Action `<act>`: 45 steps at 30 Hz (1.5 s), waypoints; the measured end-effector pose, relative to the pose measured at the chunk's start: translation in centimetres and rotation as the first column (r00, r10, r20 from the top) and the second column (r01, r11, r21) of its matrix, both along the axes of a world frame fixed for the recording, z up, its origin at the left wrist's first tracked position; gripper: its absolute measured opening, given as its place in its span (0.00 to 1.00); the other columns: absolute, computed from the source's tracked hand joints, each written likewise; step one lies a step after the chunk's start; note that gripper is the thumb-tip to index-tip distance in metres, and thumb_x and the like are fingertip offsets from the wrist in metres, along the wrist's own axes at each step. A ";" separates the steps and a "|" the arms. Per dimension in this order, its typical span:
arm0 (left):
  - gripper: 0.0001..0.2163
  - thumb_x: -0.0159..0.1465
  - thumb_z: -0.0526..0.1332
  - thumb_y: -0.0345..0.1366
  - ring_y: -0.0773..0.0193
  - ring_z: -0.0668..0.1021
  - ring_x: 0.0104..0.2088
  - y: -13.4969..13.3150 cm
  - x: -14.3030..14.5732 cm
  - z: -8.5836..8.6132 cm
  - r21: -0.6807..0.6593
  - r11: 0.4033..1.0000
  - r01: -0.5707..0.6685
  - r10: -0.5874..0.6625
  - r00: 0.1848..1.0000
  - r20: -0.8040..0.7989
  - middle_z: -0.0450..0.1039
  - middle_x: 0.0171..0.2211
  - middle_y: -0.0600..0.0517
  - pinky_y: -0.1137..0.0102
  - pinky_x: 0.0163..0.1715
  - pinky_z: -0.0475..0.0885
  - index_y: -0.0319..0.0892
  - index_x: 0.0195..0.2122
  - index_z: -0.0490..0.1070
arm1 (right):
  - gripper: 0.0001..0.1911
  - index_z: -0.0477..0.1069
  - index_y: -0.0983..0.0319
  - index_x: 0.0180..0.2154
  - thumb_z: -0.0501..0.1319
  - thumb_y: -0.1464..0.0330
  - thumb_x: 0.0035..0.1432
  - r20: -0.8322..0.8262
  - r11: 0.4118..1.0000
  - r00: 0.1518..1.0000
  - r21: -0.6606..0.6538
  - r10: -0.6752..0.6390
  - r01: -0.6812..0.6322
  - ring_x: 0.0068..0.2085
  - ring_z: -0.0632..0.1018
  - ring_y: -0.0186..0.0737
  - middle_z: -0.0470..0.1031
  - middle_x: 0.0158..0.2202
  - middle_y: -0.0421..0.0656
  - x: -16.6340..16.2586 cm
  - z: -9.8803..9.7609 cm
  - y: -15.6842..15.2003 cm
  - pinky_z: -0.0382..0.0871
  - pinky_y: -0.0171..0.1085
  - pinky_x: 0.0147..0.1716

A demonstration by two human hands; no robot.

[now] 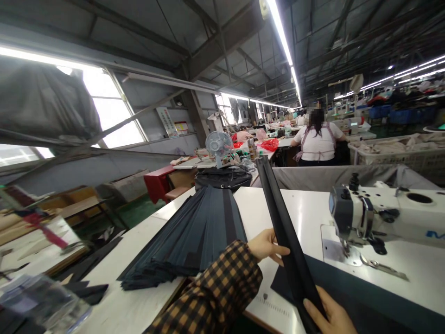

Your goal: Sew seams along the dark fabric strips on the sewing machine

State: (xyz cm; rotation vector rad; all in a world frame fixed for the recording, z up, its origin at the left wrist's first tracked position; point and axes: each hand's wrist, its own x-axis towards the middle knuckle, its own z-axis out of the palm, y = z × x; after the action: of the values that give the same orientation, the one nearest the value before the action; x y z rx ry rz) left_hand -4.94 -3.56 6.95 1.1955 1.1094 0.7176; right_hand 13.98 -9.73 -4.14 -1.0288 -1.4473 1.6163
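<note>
Right hand (330, 315) grips the lower end of a long black strip (283, 227); left hand (267, 246) pinches it midway, beside the sewing machine (382, 213).

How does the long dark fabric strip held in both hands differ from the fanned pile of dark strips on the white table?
The long dark fabric strip is single, lifted off the table and gripped by the left hand and right hand; the fanned pile of dark strips is many pieces lying flat on the white table, untouched. The held strip points away towards the back; the pile spreads out like a fan. Both look like the same dark material.
</note>
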 end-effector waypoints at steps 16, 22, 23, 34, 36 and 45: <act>0.16 0.51 0.64 0.44 0.64 0.77 0.27 -3.1 2.3 0.1 -0.059 0.998 -0.013 0.018 0.995 0.093 0.74 0.27 0.48 0.71 0.28 0.72 0.35 0.35 0.71 | 0.21 0.67 0.62 0.43 0.55 0.54 0.53 -0.084 0.999 0.996 0.043 -0.019 0.022 0.32 0.71 0.36 0.71 0.32 0.42 2.4 4.6 1.6 0.67 0.33 0.37; 0.11 0.50 0.67 0.37 0.73 0.71 0.20 -7.5 5.9 0.5 0.078 0.968 -0.239 0.229 0.967 0.114 0.69 0.21 0.55 0.78 0.21 0.67 0.37 0.28 0.67 | 0.16 0.69 0.61 0.33 0.55 0.55 0.53 0.002 0.980 0.992 0.158 -0.126 0.124 0.29 0.69 0.35 0.67 0.24 0.38 3.0 8.1 2.2 0.64 0.30 0.28; 0.10 0.52 0.65 0.37 0.72 0.71 0.20 -7.7 6.1 0.7 0.117 0.946 -0.303 0.287 0.948 0.135 0.69 0.20 0.55 0.77 0.21 0.67 0.37 0.28 0.67 | 0.16 0.68 0.61 0.30 0.54 0.55 0.54 0.016 0.979 0.993 0.169 -0.116 0.112 0.28 0.69 0.34 0.65 0.23 0.37 3.1 8.3 1.9 0.63 0.30 0.27; 0.11 0.55 0.63 0.38 0.74 0.69 0.19 -8.3 7.0 -0.8 0.149 0.897 -0.415 0.315 0.839 0.444 0.67 0.18 0.57 0.78 0.21 0.62 0.38 0.23 0.64 | 0.14 0.69 0.62 0.27 0.58 0.57 0.52 -0.124 0.996 0.989 0.030 -0.075 0.080 0.27 0.67 0.34 0.65 0.23 0.38 4.2 8.8 -0.2 0.62 0.29 0.26; 0.10 0.55 0.63 0.37 0.74 0.69 0.20 -8.4 7.0 -1.0 0.142 0.904 -0.402 0.299 0.835 0.462 0.67 0.18 0.57 0.78 0.22 0.62 0.38 0.24 0.64 | 0.12 0.70 0.61 0.30 0.60 0.59 0.50 -0.244 0.996 0.967 -0.063 -0.076 0.062 0.30 0.68 0.34 0.67 0.25 0.39 4.2 9.0 -0.2 0.63 0.30 0.29; 0.09 0.51 0.67 0.34 0.71 0.71 0.21 -8.8 7.1 -1.1 0.059 0.933 -0.355 0.290 0.840 0.459 0.70 0.20 0.54 0.76 0.22 0.63 0.37 0.27 0.68 | 0.11 0.71 0.61 0.28 0.64 0.61 0.47 -0.394 0.969 0.912 -0.247 -0.118 0.019 0.26 0.68 0.33 0.66 0.22 0.37 4.6 9.2 -0.6 0.62 0.32 0.26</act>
State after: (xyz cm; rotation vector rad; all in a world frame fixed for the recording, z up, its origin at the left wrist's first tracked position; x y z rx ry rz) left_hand 2.11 -12.35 5.82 0.8980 0.8861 1.2836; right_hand 18.63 -10.29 5.02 -0.7959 -0.9453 1.8523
